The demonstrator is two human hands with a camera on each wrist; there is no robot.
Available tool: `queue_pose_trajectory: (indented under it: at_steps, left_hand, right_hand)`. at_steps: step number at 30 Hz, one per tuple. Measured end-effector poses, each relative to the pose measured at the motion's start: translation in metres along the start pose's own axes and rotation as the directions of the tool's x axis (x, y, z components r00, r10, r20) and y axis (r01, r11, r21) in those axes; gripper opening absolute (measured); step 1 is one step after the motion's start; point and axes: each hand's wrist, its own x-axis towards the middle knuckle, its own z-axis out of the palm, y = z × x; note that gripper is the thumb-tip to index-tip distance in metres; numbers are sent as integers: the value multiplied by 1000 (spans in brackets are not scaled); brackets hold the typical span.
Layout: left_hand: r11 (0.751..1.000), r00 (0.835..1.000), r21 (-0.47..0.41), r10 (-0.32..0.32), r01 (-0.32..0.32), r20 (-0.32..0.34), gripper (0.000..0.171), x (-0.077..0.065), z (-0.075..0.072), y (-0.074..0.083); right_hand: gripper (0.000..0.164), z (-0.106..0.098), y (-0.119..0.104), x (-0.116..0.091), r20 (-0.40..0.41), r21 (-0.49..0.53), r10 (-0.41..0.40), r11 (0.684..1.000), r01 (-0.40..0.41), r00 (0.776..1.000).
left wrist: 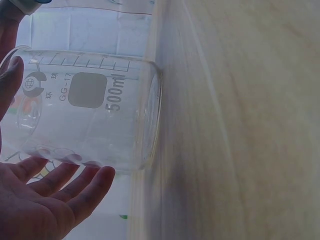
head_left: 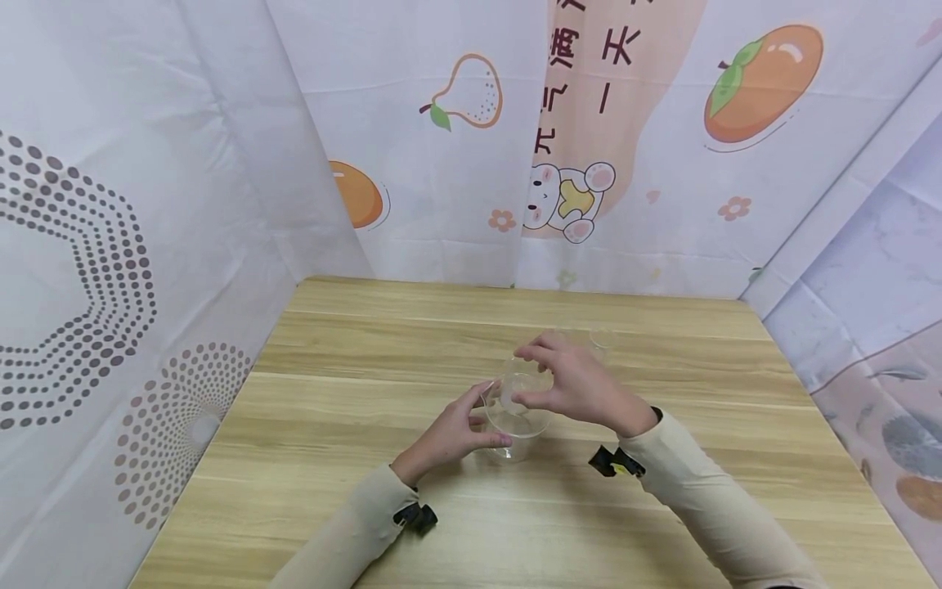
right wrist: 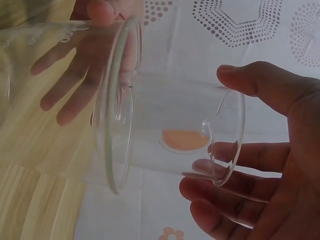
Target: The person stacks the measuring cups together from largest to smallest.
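Note:
A clear glass beaker (left wrist: 90,125) marked 500ml stands upright with its base at the wooden table. My left hand (head_left: 450,429) holds it from the left, thumb near the rim and fingers along the far wall. Over its mouth, my right hand (head_left: 577,384) grips a smaller clear beaker (right wrist: 165,107) by its upper end, thumb on one side and fingers on the other. The lower end of the smaller beaker reaches inside the larger one's rim (right wrist: 112,150). In the right wrist view, left-hand fingers (right wrist: 82,75) show through the large glass.
Behind my right hand, a faint clear glass rim (head_left: 603,337) shows on the wooden table (head_left: 353,343). White printed curtains (head_left: 441,204) hang along the back and both sides of the table.

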Motion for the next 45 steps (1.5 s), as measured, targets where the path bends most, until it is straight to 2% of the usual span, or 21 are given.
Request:
queue_pose_trajectory:
  at_steps: [5,19,31,39,45]
  left_hand:
    - [1000,1000,-1,-11,11,-2,90,0,0,0]
    - [999,999,-31,-41,41,4,93,-1,1,1]
    - [998,998,-9,-61,61,4,92,1,1,-2]
    - [997,997,6,-76,76,2,96,-1,1,-2]
    - [998,998,13,-63,63,-4,96,-1,0,-2]
  right_hand:
    - [52,3,-2,0,43,-5,-1,1000,2,999]
    - [52,15,0,2,87,-28,-85,996,88,993]
    - [50,26,2,2,115,-64,-144,986,152,983]
    - [48,30,1,3,155,-58,-146,986,156,977]
    - [48,31,0,4,162,-68,-147,985,160,976]
